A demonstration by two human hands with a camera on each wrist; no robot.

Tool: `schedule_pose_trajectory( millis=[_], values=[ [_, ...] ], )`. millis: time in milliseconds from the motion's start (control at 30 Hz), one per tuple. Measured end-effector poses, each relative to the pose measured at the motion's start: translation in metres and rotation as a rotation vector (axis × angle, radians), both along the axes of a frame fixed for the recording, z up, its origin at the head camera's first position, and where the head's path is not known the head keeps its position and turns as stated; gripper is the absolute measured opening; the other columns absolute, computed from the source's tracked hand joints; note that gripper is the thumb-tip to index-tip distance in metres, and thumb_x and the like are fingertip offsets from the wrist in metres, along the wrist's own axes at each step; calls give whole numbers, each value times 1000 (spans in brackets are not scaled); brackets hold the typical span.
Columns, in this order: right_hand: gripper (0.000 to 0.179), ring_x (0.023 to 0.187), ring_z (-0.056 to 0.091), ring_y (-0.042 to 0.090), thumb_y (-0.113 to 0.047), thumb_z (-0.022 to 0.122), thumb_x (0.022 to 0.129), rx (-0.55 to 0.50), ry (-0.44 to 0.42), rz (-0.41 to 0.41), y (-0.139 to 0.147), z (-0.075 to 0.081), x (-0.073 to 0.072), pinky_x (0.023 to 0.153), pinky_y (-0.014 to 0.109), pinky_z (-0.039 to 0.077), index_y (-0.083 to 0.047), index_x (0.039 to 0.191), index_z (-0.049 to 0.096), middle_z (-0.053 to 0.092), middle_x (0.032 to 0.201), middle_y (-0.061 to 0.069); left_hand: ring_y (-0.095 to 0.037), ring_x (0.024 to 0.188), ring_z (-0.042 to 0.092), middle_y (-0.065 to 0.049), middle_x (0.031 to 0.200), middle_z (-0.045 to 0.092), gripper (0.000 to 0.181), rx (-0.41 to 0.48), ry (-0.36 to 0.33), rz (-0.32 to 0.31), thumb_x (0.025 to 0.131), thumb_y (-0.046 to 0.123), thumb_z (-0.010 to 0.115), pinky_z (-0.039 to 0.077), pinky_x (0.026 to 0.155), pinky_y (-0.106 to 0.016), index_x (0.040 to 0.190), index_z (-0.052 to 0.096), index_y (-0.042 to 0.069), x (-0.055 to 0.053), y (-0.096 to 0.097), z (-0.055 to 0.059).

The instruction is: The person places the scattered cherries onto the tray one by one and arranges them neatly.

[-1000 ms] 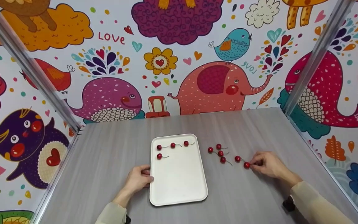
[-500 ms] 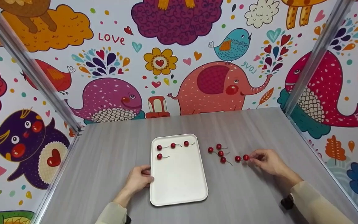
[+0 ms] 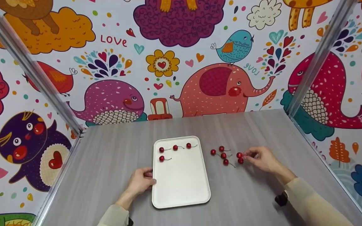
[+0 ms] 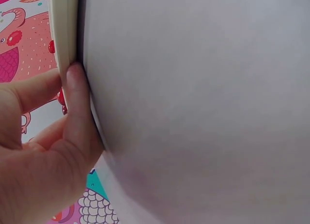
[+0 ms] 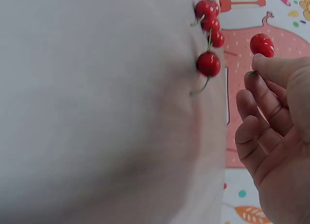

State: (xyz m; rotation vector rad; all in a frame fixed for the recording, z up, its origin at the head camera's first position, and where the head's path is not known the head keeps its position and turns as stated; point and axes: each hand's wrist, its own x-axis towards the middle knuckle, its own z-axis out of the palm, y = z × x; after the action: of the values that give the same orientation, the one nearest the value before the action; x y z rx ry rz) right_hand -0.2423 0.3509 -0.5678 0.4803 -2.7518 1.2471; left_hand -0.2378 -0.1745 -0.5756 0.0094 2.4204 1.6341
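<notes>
A white tray [image 3: 181, 175] lies on the table, with several red cherries near its far end: three in a row and one cherry [image 3: 161, 158] below the leftmost. My left hand [image 3: 139, 182] grips the tray's left edge between thumb and fingers; the left wrist view shows the hand [image 4: 53, 132] at the rim. With thumb and forefinger my right hand [image 3: 261, 159] pinches a cherry [image 5: 262, 45] by its stem, lifted off the table. In the head view this held cherry [image 3: 239, 155] appears just behind a loose cherry [image 3: 240, 161] on the table.
Right of the tray, several more cherries [image 3: 223, 155] lie in a loose cluster on the grey table [image 3: 247, 194]. Patterned walls [image 3: 162, 31] with metal posts [image 3: 319, 59] enclose the table at the back and sides.
My right hand has lifted the pinched cherry and carried it left and slightly away, past the loose cherry beside it. The left hand stays on the tray edge.
</notes>
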Motion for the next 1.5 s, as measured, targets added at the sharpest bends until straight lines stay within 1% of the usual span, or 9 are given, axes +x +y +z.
schedule_pose_trajectory(
  millis=[200, 433, 500, 667, 733, 967, 1267, 1433, 1500],
  values=[
    [10, 72, 58, -1, -12, 80, 103, -58, -34, 48, -28, 3, -12, 59, 19, 49, -3, 100, 84, 79, 88, 11, -17, 86, 72, -19, 105, 72, 58, 7, 4, -5, 86, -11, 74, 69, 72, -34, 143, 64, -18, 0, -1, -1],
    [6, 73, 59, -1, -7, 81, 100, -96, 9, 102, -63, 3, -25, 62, 17, 50, -3, 97, 84, 81, 88, 15, -17, 88, 72, -22, 108, 73, 59, -3, 11, -3, 86, -12, 75, 70, 72, -35, 144, 62, -19, 0, 0, -2],
    [6, 73, 60, -1, -7, 81, 100, -106, 1, 119, -71, 3, -28, 61, 16, 50, -2, 97, 84, 81, 88, 18, -17, 88, 72, -22, 109, 72, 60, 3, 8, -5, 86, -11, 75, 70, 73, -35, 144, 62, -19, 0, 1, -1],
    [10, 67, 61, 2, -9, 82, 101, -122, -63, 150, -91, 7, -36, 57, 18, 51, 0, 100, 84, 80, 90, 21, -18, 87, 72, -21, 107, 71, 60, 6, 9, -13, 86, -11, 75, 69, 72, -34, 145, 63, -18, -2, 1, 0],
    [10, 65, 60, 3, -10, 81, 101, -109, -72, 157, -99, 8, -40, 56, 19, 51, -1, 101, 85, 80, 89, 20, -17, 87, 71, -20, 107, 71, 60, -2, 14, -10, 86, -11, 75, 68, 71, -33, 144, 63, -18, -2, 1, 0],
    [8, 69, 58, 1, -6, 81, 98, -45, -31, 172, -133, 10, -56, 63, 18, 49, 1, 99, 85, 81, 86, 16, -17, 89, 72, -20, 108, 71, 59, 3, 6, 5, 85, -11, 74, 68, 72, -32, 143, 64, -17, -2, 0, 2],
    [7, 68, 56, 1, -8, 83, 96, 52, -58, 159, -179, 12, -71, 62, 18, 46, -3, 95, 87, 82, 85, 9, -16, 87, 72, -19, 106, 72, 60, 22, 8, -10, 85, -12, 73, 69, 72, -32, 144, 62, -19, -1, -1, -1],
    [5, 71, 56, 3, -8, 85, 96, 76, -106, 147, -200, 9, -78, 64, 18, 46, -4, 93, 87, 81, 86, 5, -15, 86, 71, -19, 105, 73, 58, 14, 21, -16, 85, -11, 74, 68, 72, -32, 141, 64, -19, -1, -2, -3],
    [5, 73, 56, 5, -7, 85, 95, 92, -103, 152, -208, 7, -81, 66, 20, 46, -4, 93, 87, 81, 86, 5, -15, 86, 71, -19, 105, 73, 57, 9, 25, -16, 85, -11, 74, 68, 72, -32, 141, 65, -18, -1, -2, -3]
  ],
)
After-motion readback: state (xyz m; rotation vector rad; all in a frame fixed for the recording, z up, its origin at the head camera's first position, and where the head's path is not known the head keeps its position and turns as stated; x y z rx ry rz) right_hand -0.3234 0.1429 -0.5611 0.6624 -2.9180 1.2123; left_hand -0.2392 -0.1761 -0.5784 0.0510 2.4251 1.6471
